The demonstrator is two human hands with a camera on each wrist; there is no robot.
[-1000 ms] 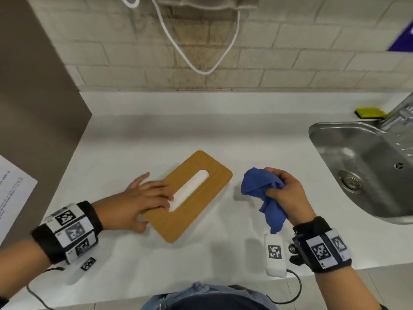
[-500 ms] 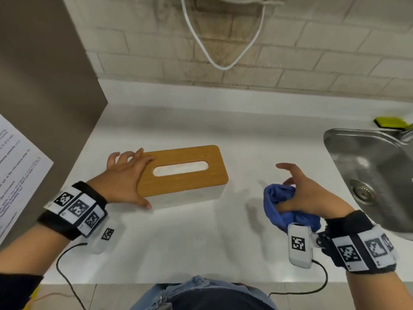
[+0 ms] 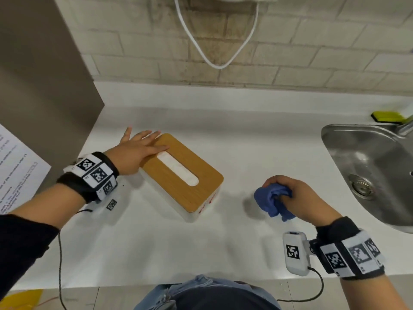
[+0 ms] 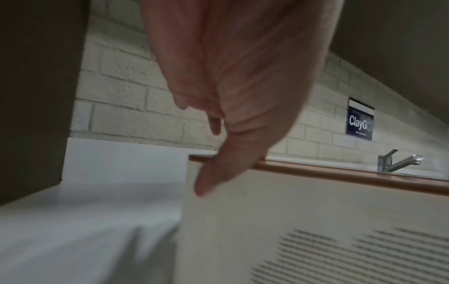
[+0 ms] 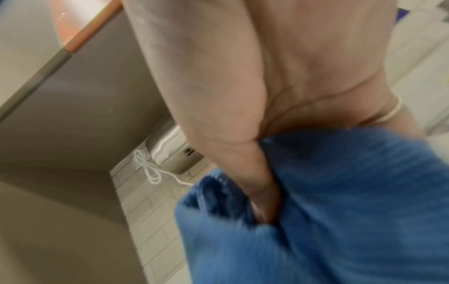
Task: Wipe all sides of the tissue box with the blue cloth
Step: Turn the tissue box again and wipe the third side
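The tissue box [image 3: 183,175] has a wooden lid with a white slot and white sides, and it lies diagonally on the white counter. My left hand [image 3: 140,151] rests flat on its far-left corner with straight fingers. In the left wrist view the thumb lies against the white side of the tissue box [image 4: 303,221] below the wooden rim. To the right of the box, apart from it, my right hand [image 3: 290,193] grips the bunched blue cloth [image 3: 271,203] just above the counter. The right wrist view shows the blue cloth [image 5: 340,211] with my thumb pressed into its folds.
A steel sink [image 3: 375,166] with a tap fills the right side, a yellow-green sponge [image 3: 387,116] behind it. A brown panel [image 3: 44,86] with a paper sheet [image 3: 15,166] stands at the left. A white cable [image 3: 219,41] hangs on the brick wall.
The box has turned on the counter, its right end swinging toward me. My left hand moved onto its far-left corner. My right hand curled round the cloth.
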